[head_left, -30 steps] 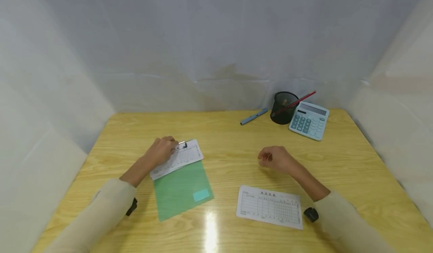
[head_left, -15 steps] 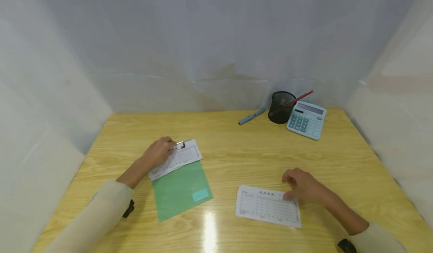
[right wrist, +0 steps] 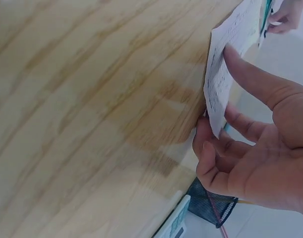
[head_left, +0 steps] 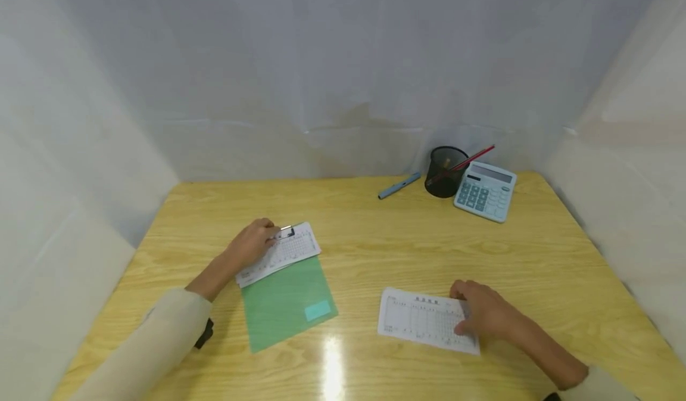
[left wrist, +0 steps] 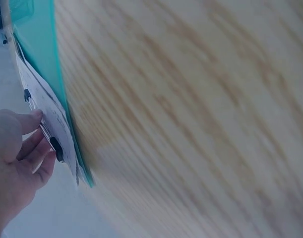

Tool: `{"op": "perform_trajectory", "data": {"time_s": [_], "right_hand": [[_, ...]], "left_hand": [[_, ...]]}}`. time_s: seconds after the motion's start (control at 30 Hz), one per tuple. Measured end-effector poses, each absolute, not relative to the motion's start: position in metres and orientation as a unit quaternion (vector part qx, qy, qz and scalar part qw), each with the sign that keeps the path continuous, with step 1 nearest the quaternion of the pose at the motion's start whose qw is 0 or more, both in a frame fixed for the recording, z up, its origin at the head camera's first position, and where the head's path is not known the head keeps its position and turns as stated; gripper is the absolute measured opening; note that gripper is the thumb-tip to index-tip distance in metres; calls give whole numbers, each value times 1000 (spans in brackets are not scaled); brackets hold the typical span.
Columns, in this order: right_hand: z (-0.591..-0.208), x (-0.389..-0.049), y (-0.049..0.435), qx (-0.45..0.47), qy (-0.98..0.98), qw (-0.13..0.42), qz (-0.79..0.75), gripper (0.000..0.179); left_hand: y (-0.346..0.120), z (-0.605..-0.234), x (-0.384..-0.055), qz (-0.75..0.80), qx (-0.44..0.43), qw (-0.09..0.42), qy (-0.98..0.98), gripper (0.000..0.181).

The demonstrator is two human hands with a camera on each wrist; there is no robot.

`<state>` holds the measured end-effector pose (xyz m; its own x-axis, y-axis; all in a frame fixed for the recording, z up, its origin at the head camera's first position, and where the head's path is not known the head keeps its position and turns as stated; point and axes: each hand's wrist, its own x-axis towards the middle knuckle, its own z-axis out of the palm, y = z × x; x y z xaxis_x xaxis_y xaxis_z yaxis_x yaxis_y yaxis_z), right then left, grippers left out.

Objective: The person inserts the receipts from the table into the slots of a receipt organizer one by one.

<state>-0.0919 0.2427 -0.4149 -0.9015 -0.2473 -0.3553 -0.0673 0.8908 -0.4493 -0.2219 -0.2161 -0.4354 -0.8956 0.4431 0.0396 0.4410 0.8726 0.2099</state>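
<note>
On the left lies a green clipboard [head_left: 281, 311] with a light blue label and printed slips [head_left: 295, 248] across its upper part. My left hand [head_left: 250, 246] pinches the metal clip [left wrist: 51, 136] at the clipboard's top edge, thumb on one side and fingers on the other. Toward the right, my right hand [head_left: 485, 311] holds another printed form [head_left: 418, 320] by its right end. The thumb is on the printed face, with the fingers behind the paper [right wrist: 221, 82]. The form's right end looks slightly raised off the table.
A blue pen [head_left: 399, 185] lies at the back of the wooden table [head_left: 354, 234]. Beside it stands a black mesh pen cup [head_left: 439, 183] with a red pencil [head_left: 479, 155] leaning out. A light blue calculator [head_left: 486, 191] rests right of the cup.
My right hand has come right and nearer to me, onto the form's right end, and now grips it. The form has shifted slightly. My left hand stays at the clip.
</note>
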Motion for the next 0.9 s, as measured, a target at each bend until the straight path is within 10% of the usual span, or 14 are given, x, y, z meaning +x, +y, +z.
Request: {"op": "perform_trajectory", "data": {"time_s": [0.23, 0.5, 0.9], "right_hand": [[-418, -98, 245, -68, 946, 195, -251, 63], [-416, -104, 248, -91, 939, 127, -307, 22], [-419, -111, 256, -118, 946, 29, -300, 8]], "left_hand": [[-215, -435, -221, 106, 228, 0, 968, 31], [-213, -434, -220, 106, 224, 3, 969, 31], [-215, -434, -221, 99, 227, 2, 969, 30]]}}
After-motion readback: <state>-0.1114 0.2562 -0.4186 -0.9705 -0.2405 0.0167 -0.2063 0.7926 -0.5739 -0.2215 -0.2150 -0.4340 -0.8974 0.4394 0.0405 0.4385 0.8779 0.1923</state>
